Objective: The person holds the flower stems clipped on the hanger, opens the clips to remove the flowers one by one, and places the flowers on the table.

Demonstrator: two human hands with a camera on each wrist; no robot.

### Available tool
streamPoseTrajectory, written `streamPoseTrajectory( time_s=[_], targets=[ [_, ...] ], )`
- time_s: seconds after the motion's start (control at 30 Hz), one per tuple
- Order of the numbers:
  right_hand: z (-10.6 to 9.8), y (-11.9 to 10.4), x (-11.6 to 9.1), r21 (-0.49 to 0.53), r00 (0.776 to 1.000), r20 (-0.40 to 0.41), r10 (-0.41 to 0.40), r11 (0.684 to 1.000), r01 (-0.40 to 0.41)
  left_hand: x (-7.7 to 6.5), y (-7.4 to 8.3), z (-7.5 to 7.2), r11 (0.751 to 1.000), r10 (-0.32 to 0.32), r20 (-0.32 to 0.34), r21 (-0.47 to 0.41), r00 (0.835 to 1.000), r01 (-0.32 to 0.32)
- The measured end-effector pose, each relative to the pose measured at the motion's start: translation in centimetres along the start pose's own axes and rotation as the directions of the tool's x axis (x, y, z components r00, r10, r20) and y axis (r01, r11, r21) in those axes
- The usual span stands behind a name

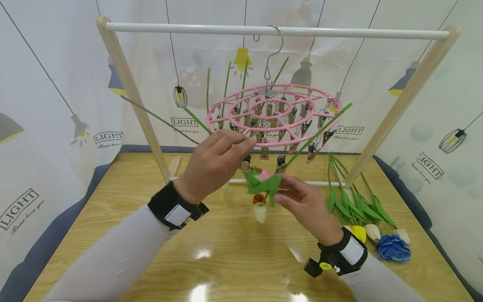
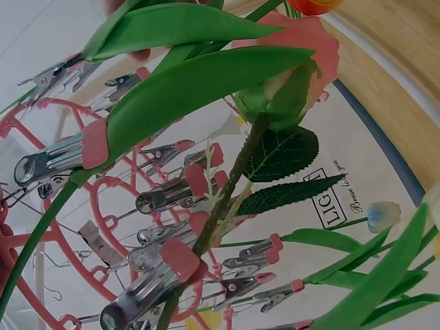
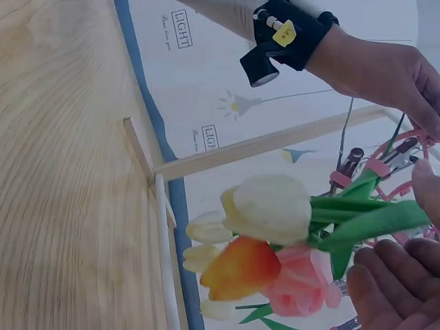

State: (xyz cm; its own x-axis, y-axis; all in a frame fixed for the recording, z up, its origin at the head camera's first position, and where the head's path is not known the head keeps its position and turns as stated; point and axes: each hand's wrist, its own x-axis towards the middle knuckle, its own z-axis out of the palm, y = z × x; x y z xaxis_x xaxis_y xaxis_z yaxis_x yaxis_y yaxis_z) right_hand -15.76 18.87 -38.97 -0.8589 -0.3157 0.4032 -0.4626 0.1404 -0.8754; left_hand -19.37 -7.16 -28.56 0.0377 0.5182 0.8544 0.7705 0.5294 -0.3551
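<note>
A round pink clip hanger (image 1: pixel 286 142) hangs by its metal hook from a white rail. My left hand (image 1: pixel 216 161) pinches the near rim of it. Below, clips hold flowers heads down: a white tulip (image 3: pixel 271 206), an orange tulip (image 3: pixel 240 268) and a pink rose (image 2: pixel 323 62) show close together. My right hand (image 1: pixel 307 205) is beside the green leaves (image 1: pixel 268 184) of a clipped stem, its fingers loosely extended in the right wrist view. Whether those fingers touch the leaves I cannot tell. A metal clip (image 1: pixel 281 163) grips the stem just above.
Wooden posts (image 1: pixel 403 105) carry the white rail (image 1: pixel 188 28) over a wood table (image 1: pixel 158 260). On the right lie loose flowers, among them a blue flower (image 1: pixel 394 248) and a yellow tulip (image 1: pixel 359 233). Several green stems stick up around the hanger. A printed curtain (image 1: pixel 426 109) stands behind.
</note>
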Motion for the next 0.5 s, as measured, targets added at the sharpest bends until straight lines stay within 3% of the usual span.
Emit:
streamPoseTrajectory(
  time_s=[0.27, 0.5],
  targets=[
    [0.9, -0.1, 0.7, 0.066, 0.993, -0.094, 0.069, 0.996, -0.063, 0.4, 0.6, 0.4, 0.999, 0.016, -0.005, 0.037, 1.0, -0.016],
    [1.5, 0.0, 1.0, 0.089, 0.991, -0.121, 0.064, 0.995, -0.054, 0.5, 1.0, 0.6, 0.999, 0.015, 0.004, 0.044, 1.0, -0.015]
  ],
)
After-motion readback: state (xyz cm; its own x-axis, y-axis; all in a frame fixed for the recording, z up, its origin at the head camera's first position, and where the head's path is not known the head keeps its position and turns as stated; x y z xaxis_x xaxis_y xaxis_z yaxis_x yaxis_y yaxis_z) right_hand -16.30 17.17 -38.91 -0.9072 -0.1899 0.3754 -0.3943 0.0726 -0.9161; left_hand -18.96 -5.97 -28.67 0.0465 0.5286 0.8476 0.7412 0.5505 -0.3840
